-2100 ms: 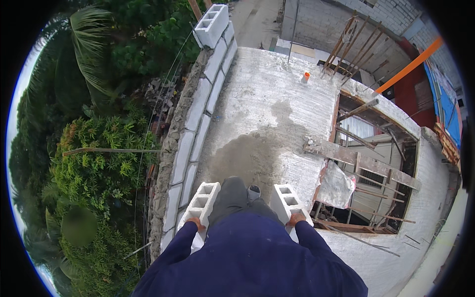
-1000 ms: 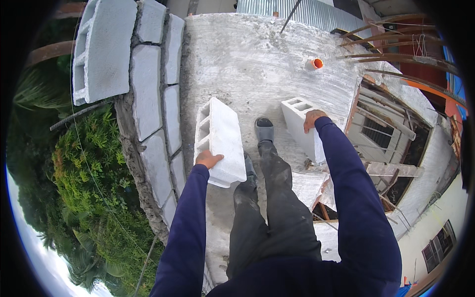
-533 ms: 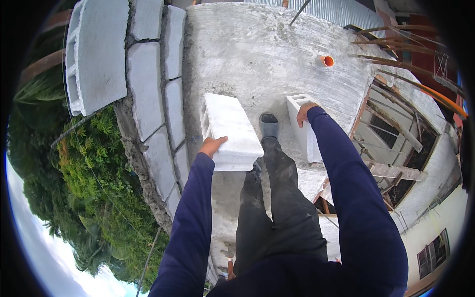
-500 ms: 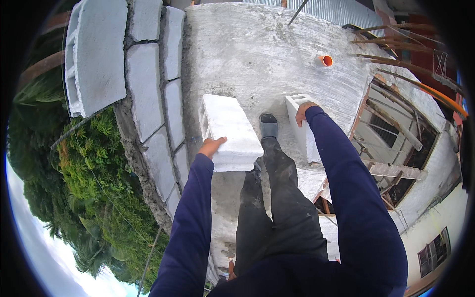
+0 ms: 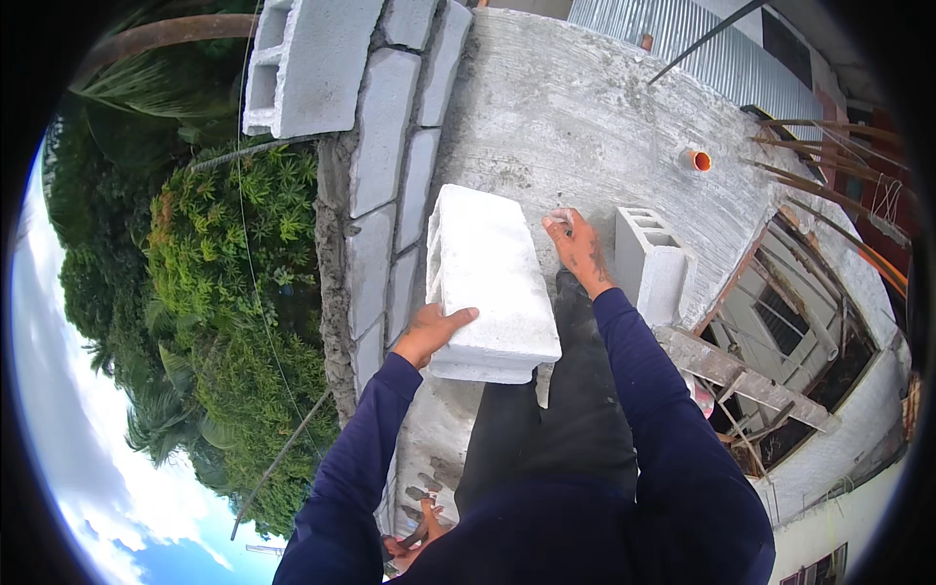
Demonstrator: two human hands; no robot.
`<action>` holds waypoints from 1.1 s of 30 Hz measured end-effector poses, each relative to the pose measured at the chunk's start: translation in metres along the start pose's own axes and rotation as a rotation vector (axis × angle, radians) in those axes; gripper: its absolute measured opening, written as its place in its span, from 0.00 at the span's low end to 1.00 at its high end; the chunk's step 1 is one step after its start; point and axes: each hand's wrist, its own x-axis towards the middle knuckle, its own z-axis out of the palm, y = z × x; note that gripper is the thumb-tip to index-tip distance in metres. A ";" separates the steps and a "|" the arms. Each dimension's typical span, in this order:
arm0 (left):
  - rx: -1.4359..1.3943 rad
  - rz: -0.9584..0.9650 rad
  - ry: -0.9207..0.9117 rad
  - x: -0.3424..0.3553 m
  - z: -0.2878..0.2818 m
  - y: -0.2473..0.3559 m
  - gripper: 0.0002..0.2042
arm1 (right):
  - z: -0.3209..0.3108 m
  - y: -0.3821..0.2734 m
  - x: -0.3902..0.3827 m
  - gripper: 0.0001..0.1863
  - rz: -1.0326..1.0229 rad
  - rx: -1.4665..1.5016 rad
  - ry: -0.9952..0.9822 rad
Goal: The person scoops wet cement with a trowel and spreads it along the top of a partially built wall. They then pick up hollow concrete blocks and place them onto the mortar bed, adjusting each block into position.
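Observation:
A pale grey hollow concrete block (image 5: 495, 273) is tilted in front of my legs. My left hand (image 5: 432, 331) is shut on its near left edge, with the thumb on top and the other fingers out of sight underneath. My right hand (image 5: 577, 249) hovers by the block's right side with bent fingers a little apart and nothing in them. A second hollow block (image 5: 651, 268) stands upright to the right of that hand, its cavities facing up, and the hand is apart from it.
On the left runs a block wall (image 5: 382, 136) with mortar joints; another hollow block (image 5: 327, 68) sits on its top. An orange pipe end (image 5: 700, 161) sticks out of the concrete surface. At right is a framed opening (image 5: 780, 312) with wooden boards. Part of another person (image 5: 426, 526) shows at the lower edge.
My right hand has let go of the upright block and moved left toward the other block. My left hand keeps its grip. The whole view has shifted, with the wall now further right.

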 end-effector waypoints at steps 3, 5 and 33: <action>0.199 0.157 0.101 -0.046 0.006 -0.009 0.27 | 0.008 -0.042 -0.005 0.23 -0.239 -0.086 -0.039; 0.451 0.251 0.179 -0.075 0.012 -0.015 0.27 | 0.013 -0.068 -0.002 0.23 -0.444 -0.083 -0.051; 1.269 0.848 0.217 -0.211 -0.099 -0.140 0.04 | 0.128 -0.163 -0.131 0.29 -0.081 -0.608 -0.729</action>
